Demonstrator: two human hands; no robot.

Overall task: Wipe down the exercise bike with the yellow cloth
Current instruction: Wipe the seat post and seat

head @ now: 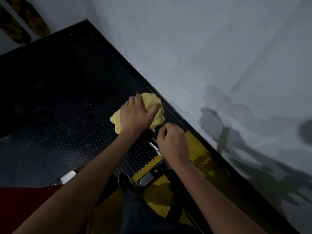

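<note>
The yellow cloth (pixel 152 103) is bunched over a dark upper part of the exercise bike, near the middle of the head view. My left hand (pixel 137 114) lies on top of the cloth with its fingers pressed into it. Just to the right and nearer to me, my right hand (pixel 170 139) is closed around a dark bar of the exercise bike (pixel 156 169). The bike's black frame and metal fittings run down between my forearms; the part under the cloth is hidden.
Black studded floor mats (pixel 67 132) cover the left side, with yellow mat tiles (pixel 199 149) under the bike. A grey wall (pixel 219 56) runs diagonally close on the right. Patterned yellow-black boards (pixel 22 26) lean at the top left. A small white object (pixel 67 177) sits by my left elbow.
</note>
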